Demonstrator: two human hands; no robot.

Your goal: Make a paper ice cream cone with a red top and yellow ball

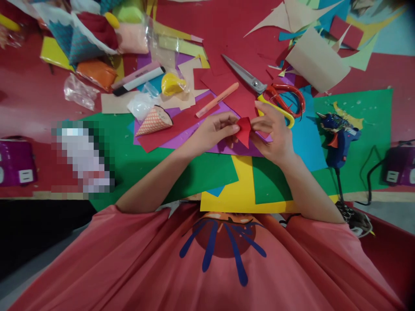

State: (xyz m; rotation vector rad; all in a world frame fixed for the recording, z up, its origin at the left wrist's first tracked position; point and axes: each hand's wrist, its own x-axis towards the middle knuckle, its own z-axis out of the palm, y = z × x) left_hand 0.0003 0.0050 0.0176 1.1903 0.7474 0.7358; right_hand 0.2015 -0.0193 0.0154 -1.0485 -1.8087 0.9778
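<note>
Small pointed red paper piece (pixel 244 133) is mid-frame, its left edge hidden by the pinching grip of the left hand (pixel 218 129); whether the right hand's (pixel 275 134) grip holds it too, I cannot tell. Pixelation obscures a pale oblong object (pixel 87 160), left of frame.
</note>
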